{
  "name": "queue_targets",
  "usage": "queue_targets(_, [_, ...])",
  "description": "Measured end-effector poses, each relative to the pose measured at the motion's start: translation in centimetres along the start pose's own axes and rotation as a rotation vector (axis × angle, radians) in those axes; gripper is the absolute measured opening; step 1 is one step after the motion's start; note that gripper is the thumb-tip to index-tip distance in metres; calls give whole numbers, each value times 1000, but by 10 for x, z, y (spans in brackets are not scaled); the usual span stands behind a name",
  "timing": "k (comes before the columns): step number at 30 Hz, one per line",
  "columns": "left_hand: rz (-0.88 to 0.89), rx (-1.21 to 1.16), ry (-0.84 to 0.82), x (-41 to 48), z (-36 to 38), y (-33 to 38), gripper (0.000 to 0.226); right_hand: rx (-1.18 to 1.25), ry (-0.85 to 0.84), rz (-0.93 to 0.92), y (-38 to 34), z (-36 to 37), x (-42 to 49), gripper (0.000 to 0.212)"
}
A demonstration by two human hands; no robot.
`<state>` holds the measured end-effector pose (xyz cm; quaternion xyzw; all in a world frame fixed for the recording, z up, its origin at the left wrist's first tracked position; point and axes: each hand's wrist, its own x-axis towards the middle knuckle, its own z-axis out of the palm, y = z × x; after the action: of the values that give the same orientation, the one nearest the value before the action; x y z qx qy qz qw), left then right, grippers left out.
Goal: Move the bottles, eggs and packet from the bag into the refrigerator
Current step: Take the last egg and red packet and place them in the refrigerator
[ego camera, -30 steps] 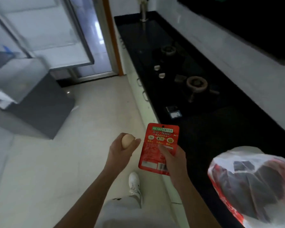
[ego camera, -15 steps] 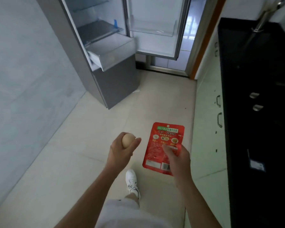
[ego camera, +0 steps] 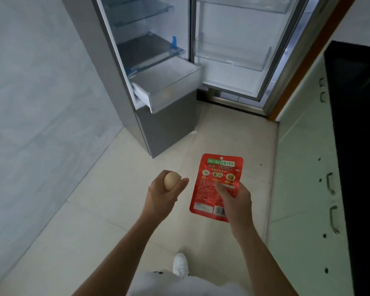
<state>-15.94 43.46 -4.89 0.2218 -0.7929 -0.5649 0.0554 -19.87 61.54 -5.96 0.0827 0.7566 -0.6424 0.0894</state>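
Observation:
My left hand [ego camera: 161, 195] grips a pale brown egg [ego camera: 171, 181] in its curled fingers. My right hand [ego camera: 233, 198] pinches a flat red packet [ego camera: 217, 180] with green and white print, held upright by its lower right part. Ahead stands the grey refrigerator [ego camera: 124, 67] with its door [ego camera: 239, 45] swung open to the right. Its clear shelves show, and a white drawer [ego camera: 169, 86] is pulled out at the bottom of the open compartment. The bag and the bottles are out of view.
A grey tiled wall [ego camera: 36, 103] runs along the left. Pale green cabinets [ego camera: 303, 167] with metal handles and a black countertop [ego camera: 359, 124] line the right. Cream floor tiles [ego camera: 94, 210] lie between me and the refrigerator. My white shoe [ego camera: 181, 264] shows below.
My view has swung left from the countertop and bag to the refrigerator, which now stands closer. Both hands keep the same hold on the egg and packet.

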Motion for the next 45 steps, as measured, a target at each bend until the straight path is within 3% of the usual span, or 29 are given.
queue_targets(12, [-39,7,95,134,-2,17,29,-17,-113,2,-36,53,132,8])
queue_targets(29, [-174,-125,352,375,71,98,33,3,-355,-45,-137,78,431,11])
queue_targets(38, [-239,-186,448,439,65,101,28,-17,-476,6,-144,115,506,14])
queue_targets(45, [-251,-209,481,512,44,96,25,-35,-469,13,-155,159,563,16])
